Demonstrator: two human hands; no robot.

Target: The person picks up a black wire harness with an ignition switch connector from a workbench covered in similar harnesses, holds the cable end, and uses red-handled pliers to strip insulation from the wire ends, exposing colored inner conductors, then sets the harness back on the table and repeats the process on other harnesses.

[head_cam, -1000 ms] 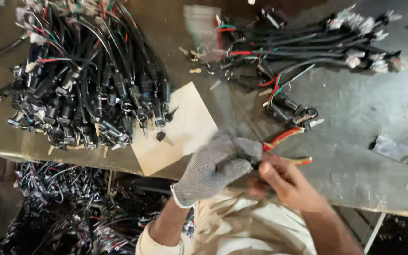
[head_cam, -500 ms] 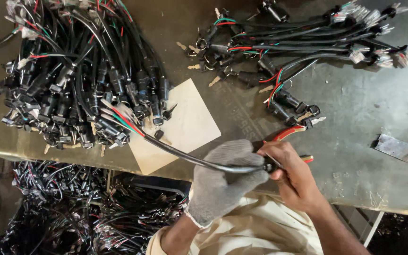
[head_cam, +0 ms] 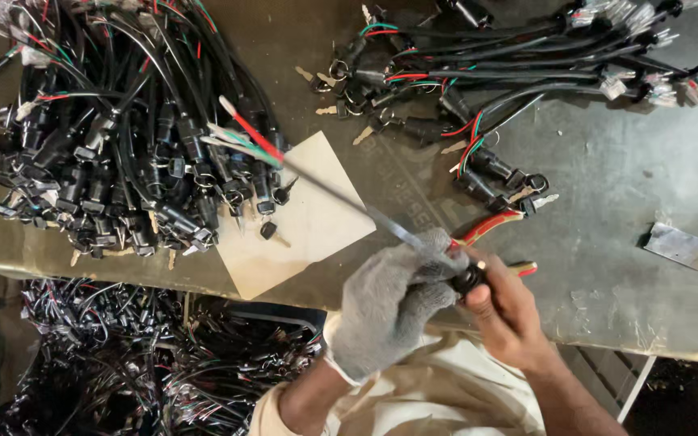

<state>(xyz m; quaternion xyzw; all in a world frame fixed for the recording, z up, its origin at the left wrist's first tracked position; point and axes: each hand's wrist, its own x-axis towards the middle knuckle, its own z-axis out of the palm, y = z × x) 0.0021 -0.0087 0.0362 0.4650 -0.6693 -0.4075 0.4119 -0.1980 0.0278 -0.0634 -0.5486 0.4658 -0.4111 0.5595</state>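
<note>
My left hand (head_cam: 388, 305), in a grey knit glove, grips a black sheathed cable (head_cam: 341, 196) near its lower end. The cable slants up and left over a beige card (head_cam: 304, 222), and its red, green and white wire tips fan out above the big pile. My bare right hand (head_cam: 504, 311) holds the black cylindrical switch body (head_cam: 468, 278) at the cable's end, touching the gloved fingers. Red-handled pliers (head_cam: 490, 228) lie on the bench just behind both hands.
A large heap of black switch-and-cable assemblies (head_cam: 123, 129) covers the left of the grey metal bench (head_cam: 607, 202). A smaller row of them with keys (head_cam: 494, 73) lies at the back right. A metal scrap (head_cam: 679, 246) sits right. More harnesses (head_cam: 123, 355) lie below the bench edge.
The cable has swung up and stretched out leftward from my hands, its coloured tips now higher over the pile. Both hands stay together at the bench's front edge.
</note>
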